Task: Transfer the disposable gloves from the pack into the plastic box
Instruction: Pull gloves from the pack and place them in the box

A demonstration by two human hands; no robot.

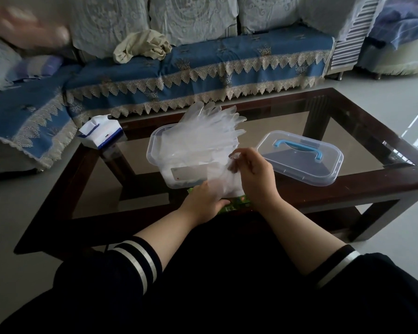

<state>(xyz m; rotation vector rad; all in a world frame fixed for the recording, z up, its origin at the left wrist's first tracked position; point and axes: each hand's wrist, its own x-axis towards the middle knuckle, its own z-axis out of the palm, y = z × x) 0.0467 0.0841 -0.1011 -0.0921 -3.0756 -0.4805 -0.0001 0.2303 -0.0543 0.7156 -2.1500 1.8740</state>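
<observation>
A thick stack of clear disposable gloves (210,131) stands fanned upward, its fingers pointing away from me over the open clear plastic box (154,150) on the glass table. My right hand (253,169) pinches the cuff end of the stack at its right side. My left hand (203,201) grips the lower cuff end from the left. Under both hands lies the green glove pack (236,203), mostly hidden. The cuffs hang in front of the box's near wall.
The box's clear lid (299,162) with a blue handle lies to the right on the table. A white and blue tissue pack (100,135) sits at the table's far left corner. A blue sofa (203,68) stands behind the dark-framed table (347,189).
</observation>
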